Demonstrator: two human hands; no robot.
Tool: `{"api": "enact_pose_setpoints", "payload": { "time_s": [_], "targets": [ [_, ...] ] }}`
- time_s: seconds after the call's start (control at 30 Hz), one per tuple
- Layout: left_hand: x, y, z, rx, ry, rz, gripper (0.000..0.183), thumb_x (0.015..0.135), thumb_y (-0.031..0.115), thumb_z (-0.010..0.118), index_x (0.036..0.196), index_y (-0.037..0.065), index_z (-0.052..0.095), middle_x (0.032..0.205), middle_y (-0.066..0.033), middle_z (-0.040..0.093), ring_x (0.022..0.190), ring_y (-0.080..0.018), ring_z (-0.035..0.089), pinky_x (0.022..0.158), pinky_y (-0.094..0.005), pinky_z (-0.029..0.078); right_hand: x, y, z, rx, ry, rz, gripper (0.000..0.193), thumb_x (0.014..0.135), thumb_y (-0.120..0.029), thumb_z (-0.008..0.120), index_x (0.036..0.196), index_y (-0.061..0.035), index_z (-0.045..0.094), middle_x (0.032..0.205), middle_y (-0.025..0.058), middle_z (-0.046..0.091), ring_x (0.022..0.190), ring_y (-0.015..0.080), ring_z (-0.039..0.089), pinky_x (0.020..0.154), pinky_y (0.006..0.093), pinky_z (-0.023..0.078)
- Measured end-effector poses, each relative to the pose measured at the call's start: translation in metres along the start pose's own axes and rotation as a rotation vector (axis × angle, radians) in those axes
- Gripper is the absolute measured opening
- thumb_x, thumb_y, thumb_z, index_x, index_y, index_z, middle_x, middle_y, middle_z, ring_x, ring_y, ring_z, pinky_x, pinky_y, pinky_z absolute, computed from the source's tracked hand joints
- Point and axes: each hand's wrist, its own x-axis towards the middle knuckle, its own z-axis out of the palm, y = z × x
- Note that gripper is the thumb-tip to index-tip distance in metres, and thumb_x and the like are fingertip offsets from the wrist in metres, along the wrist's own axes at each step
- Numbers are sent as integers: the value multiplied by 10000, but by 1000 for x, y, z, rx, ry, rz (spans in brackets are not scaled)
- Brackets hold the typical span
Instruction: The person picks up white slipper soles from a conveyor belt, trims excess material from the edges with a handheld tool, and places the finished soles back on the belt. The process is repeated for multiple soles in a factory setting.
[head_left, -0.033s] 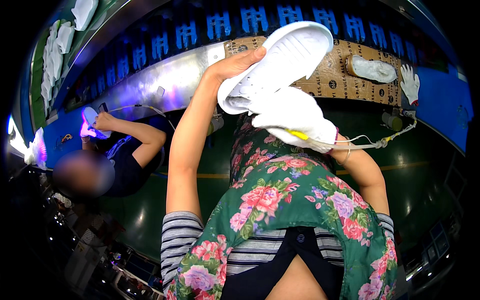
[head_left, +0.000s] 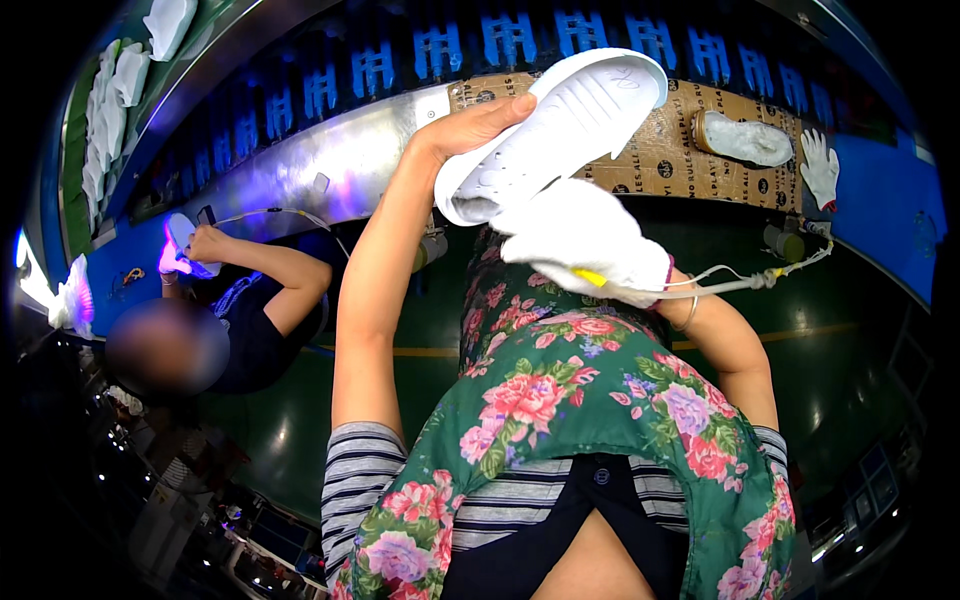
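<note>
My left hand (head_left: pixel 480 122) is bare and grips the left edge of a white shoe sole (head_left: pixel 560 130), thumb on the upper face. The sole is held up at a tilt, its curved, raised rim showing. Against its lower right side is my right hand (head_left: pixel 585 240), in a white knitted glove, with its fingers curled in. A thin pale tube (head_left: pixel 735 284) with a cord runs to the gloved wrist, and a yellow piece (head_left: pixel 590 277) shows beside the palm. The sole and glove hide whatever the right fingers hold.
Printed brown cardboard (head_left: pixel 655 165) covers part of the bench ahead. On it lies a tan-edged sole with a whitish filling (head_left: pixel 745 138), with a spare white glove (head_left: pixel 820 170) to its right. Blue racks (head_left: pixel 510 40) line the back. At left a co-worker's hand (head_left: pixel 208 243) holds another sole.
The sole has tilted slightly, so marks on its inner face show more. My right hand has shifted a little along its lower edge.
</note>
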Motion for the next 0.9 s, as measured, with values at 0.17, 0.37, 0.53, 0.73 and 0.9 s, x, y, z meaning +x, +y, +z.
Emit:
{"api": "enact_pose_setpoints", "payload": {
  "time_s": [0.17, 0.37, 0.53, 0.73, 0.9],
  "targets": [
    [9, 1, 5, 299, 10, -85, 822, 928, 671, 563, 1385, -12, 570, 1308, -250, 621, 1163, -305, 657, 884, -367, 590, 2, -4, -15, 226, 36, 156, 245, 730, -80, 797, 950, -187, 786, 1055, 31, 754, 932, 237, 711, 828, 351, 553],
    [15, 19, 9, 559, -9, -172, 834, 941, 709, 502, 1413, 25, 559, 1332, -212, 620, 1162, -265, 648, 895, -332, 568, 5, 10, -24, 215, -64, 158, 247, 745, -68, 774, 975, -158, 774, 1051, 53, 752, 983, 263, 718, 898, 372, 555],
    [20, 24, 3, 548, -13, -261, 880, 915, 772, 460, 1420, 59, 562, 1282, -197, 651, 1135, -250, 665, 921, -345, 563, 6, 5, -24, -119, -371, 56, 302, 761, -103, 780, 1051, -175, 737, 1085, 43, 738, 876, 283, 693, 767, 382, 545],
    [15, 0, 4, -113, 49, -135, 961, 887, 827, 396, 1466, 68, 502, 1298, -185, 644, 1064, -252, 699, 850, -384, 605, -3, -11, -38, 593, 226, 608, 116, 830, -13, 759, 945, -23, 771, 1020, 127, 765, 913, 168, 711, 823, 292, 553],
    [32, -76, -16, -874, -408, 288, 854, 964, 729, 359, 1525, 85, 396, 1396, -182, 578, 1200, -328, 629, 951, -517, 564, 2, 12, -46, 427, 524, 705, 168, 841, 45, 730, 1008, 26, 751, 1012, 99, 756, 914, 133, 691, 844, 275, 543]
  ]
}}
